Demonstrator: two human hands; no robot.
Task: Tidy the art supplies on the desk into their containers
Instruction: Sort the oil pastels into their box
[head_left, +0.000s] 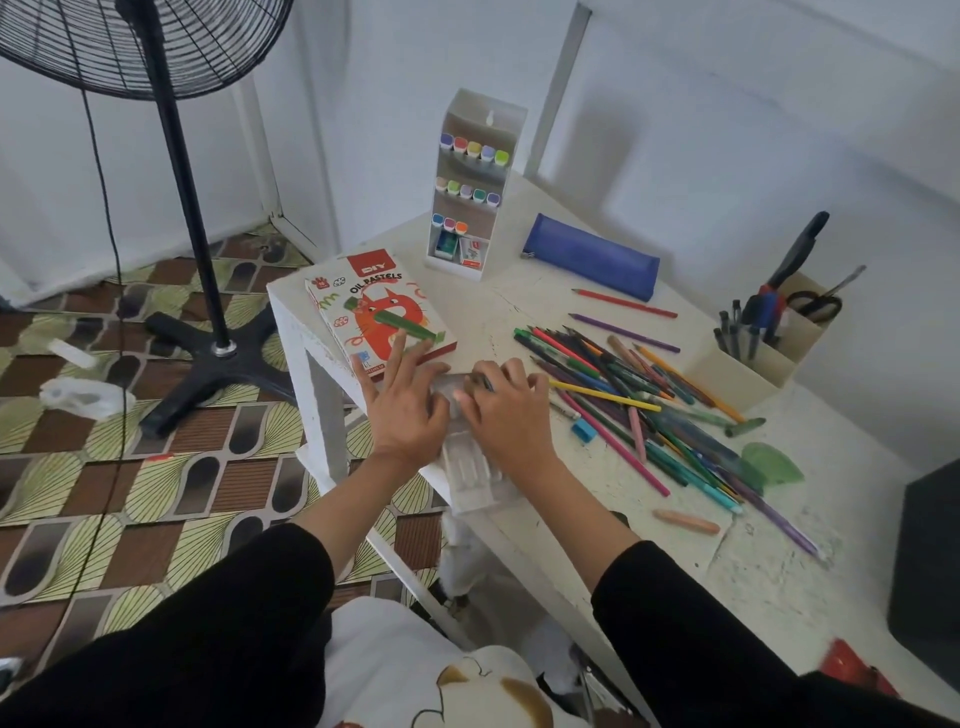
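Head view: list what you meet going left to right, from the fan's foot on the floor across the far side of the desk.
fan stand → oil pastels box → marker rack → blue pencil case → desk organizer. The loose pencil pile is left out: it spreads across the span of the last two.

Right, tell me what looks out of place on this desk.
Coloured pencils lie in a crossed heap, outside any container. A peach pastel stick lies alone near the front edge. The clear tray under the left hand and right hand seems to jut past the desk edge.
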